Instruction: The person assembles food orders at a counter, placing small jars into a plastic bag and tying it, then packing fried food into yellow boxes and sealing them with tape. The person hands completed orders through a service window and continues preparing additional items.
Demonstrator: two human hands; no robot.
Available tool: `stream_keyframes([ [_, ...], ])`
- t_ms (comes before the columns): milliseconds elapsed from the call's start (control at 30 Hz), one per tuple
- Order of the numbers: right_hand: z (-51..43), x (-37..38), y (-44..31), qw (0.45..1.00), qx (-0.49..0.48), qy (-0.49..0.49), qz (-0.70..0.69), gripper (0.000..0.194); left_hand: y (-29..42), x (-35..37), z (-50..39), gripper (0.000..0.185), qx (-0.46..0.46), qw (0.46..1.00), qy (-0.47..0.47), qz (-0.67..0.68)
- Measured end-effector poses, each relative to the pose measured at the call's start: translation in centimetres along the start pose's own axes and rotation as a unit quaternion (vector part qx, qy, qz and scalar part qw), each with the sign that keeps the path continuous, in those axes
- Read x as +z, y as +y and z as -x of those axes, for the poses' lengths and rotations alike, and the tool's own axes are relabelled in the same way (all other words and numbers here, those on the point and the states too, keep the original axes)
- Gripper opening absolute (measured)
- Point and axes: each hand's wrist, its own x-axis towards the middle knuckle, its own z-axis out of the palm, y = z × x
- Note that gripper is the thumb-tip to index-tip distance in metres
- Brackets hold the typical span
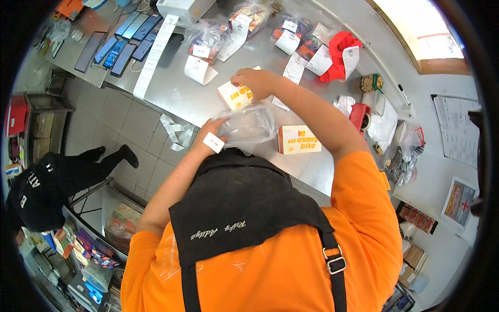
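Observation:
My right hand grips the top of a cream food box with orange-yellow printing, at the middle of the steel table. Just in front of that box, my left hand holds the edge of a clear plastic bag, which is puffed out. A white sticker label is stuck on the back of this hand near the wrist. To the right of the bag lies a second cream box with the same kind of printing. The fingertips of my right hand are partly hidden behind the hand.
Tied clear bags with paper receipts stand along the table's back, beside a red bag. Several phones lie at the left near a label printer trailing a paper strip. A red tape dispenser sits right. Another person in black is at left.

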Motion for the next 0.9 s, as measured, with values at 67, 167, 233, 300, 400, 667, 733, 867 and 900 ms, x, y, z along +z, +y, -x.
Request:
stream_keyframes([
  [67, 0.9, 0.0, -0.4, 0.998, -0.026, 0.003, 0.059, 0.081, 0.0, -0.2, -0.4, 0.079, -0.022, 0.999, -0.029, 0.023],
  [167, 1.9, 2.1, -1.3, 0.989, 0.008, 0.049, 0.139, 0.080, 0.1, -0.3, -0.6, 0.080, -0.006, 1.000, -0.028, -0.001],
  [233, 1.9, 2.9, -1.1, 0.987, 0.051, 0.111, 0.102, 0.082, 0.2, -0.3, -0.7, 0.080, 0.022, 0.999, -0.009, -0.025],
  [300, 2.1, 2.9, -1.0, 0.984, 0.129, 0.115, 0.046, 0.084, 0.1, -0.5, -0.8, 0.080, 0.031, 0.998, -0.005, -0.048],
  [400, 3.9, 1.1, -1.5, 0.954, 0.163, 0.217, -0.130, 0.099, 0.0, -1.1, -1.5, 0.081, 0.037, 0.998, -0.026, -0.036],
  [667, 7.6, 3.0, -10.0, 0.870, -0.070, 0.353, -0.337, 0.130, -0.6, -1.2, -4.8, 0.077, 0.089, 0.992, -0.056, 0.070],
  [733, 7.3, 5.1, -10.4, 0.912, 0.002, 0.307, -0.271, 0.125, -1.0, -1.4, -5.2, 0.081, 0.150, 0.985, -0.032, 0.081],
  [867, 7.6, 8.3, -9.7, 0.963, 0.069, 0.242, -0.090, 0.117, -1.4, -2.4, -5.8, 0.095, -0.017, 0.991, -0.069, 0.114],
  [900, 7.8, 8.7, -9.5, 0.971, 0.086, 0.217, -0.058, 0.115, -1.2, -2.7, -5.9, 0.095, 0.019, 0.994, -0.049, 0.095],
])
